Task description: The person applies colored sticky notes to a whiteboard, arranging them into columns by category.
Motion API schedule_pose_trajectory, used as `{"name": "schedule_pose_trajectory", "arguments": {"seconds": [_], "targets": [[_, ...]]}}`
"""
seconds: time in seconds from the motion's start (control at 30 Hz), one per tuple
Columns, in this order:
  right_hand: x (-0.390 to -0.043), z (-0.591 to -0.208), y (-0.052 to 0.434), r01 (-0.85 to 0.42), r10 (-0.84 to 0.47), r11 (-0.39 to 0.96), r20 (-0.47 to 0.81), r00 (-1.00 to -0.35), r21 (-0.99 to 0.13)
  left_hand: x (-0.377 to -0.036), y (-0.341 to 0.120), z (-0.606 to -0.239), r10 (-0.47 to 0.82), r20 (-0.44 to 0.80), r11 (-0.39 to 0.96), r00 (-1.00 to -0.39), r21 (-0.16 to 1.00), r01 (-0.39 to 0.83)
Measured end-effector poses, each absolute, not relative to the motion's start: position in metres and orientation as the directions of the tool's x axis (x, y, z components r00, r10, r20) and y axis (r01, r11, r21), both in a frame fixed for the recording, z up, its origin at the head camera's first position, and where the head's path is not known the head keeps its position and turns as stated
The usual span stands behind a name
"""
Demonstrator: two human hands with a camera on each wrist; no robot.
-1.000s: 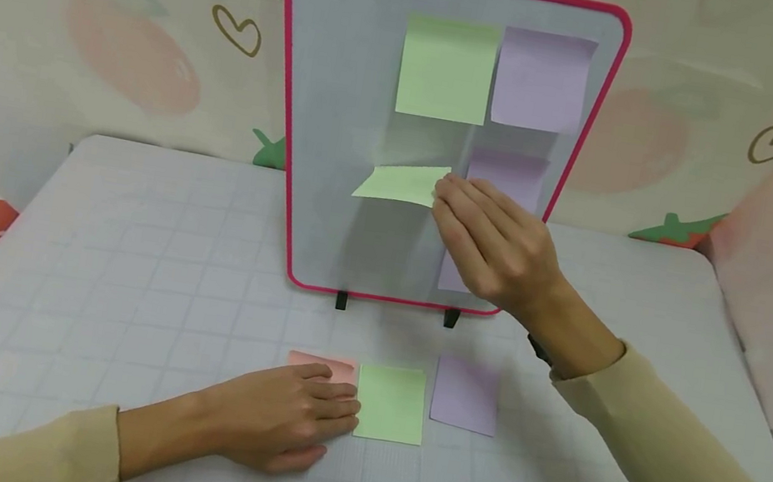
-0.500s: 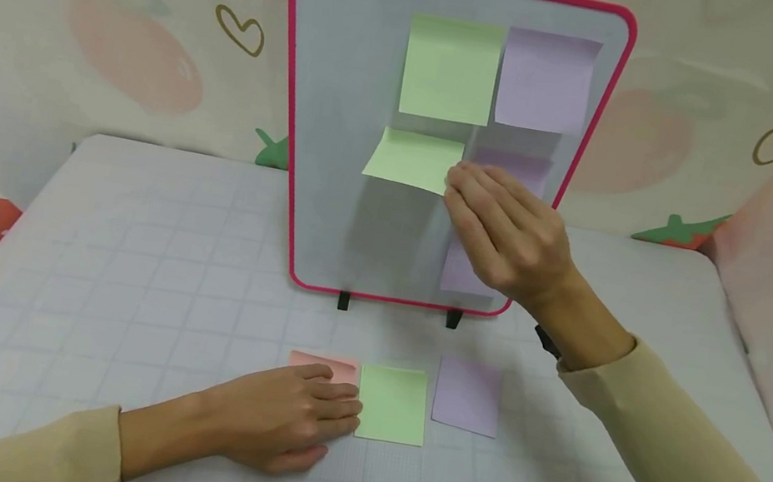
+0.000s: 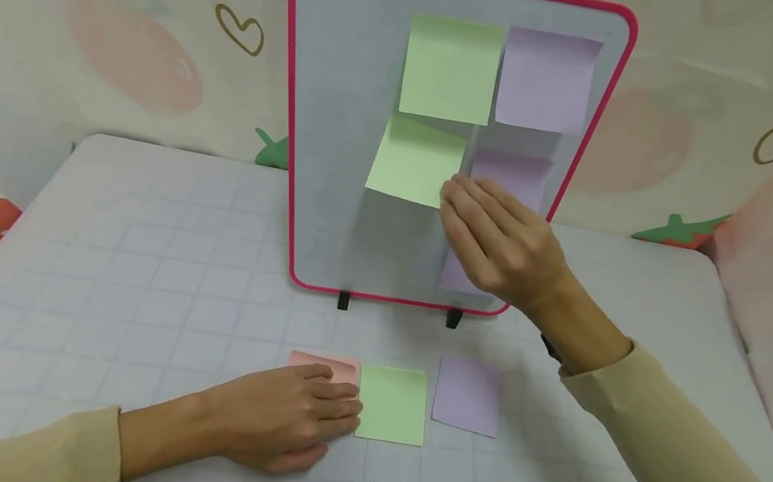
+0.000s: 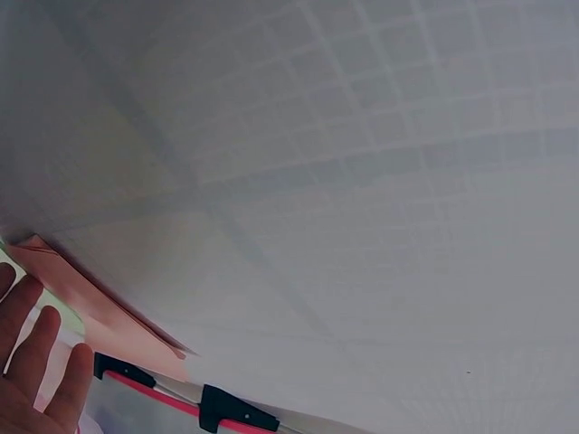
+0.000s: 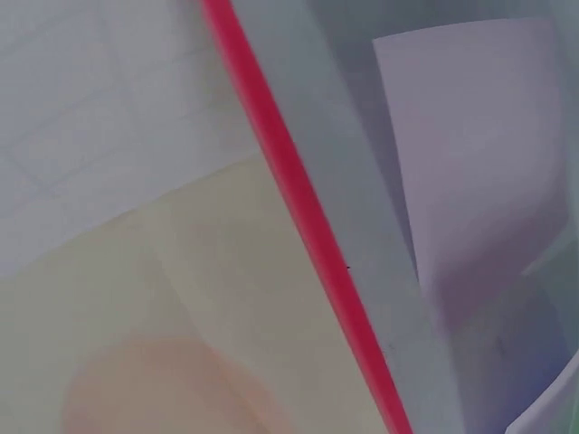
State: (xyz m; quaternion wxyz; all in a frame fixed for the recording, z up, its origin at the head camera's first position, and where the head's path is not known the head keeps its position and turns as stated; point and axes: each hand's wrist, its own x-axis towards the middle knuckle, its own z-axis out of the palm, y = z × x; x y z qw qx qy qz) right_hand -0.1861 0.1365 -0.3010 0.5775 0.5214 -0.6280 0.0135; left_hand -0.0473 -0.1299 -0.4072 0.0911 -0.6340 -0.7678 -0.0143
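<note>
The green note [image 3: 414, 161] now lies flatter on the whiteboard [image 3: 330, 139], pinched by the right hand [image 3: 496, 241]; left hand [image 3: 282, 418] rests flat.

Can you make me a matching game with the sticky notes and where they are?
Things:
1. green note in the right hand
2. pink pad
3. purple pad on the table
4. top purple note

Places:
A. top right of the whiteboard
B. under the left hand
C. right of the green pad
D. below the top green note

Pairs: 1-D, 2-B, 3-C, 4-A
</note>
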Motion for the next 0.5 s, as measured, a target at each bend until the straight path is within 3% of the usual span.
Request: {"name": "schedule_pose_trajectory", "arguments": {"seconds": [0.5], "targets": [[-0.191, -0.312, 0.149, -0.667, -0.711, 0.425, 0.682, 0.172, 0.612, -0.047, -0.129, -0.408, 0.973, 0.151, 0.193, -0.176, -0.106, 0.975]]}}
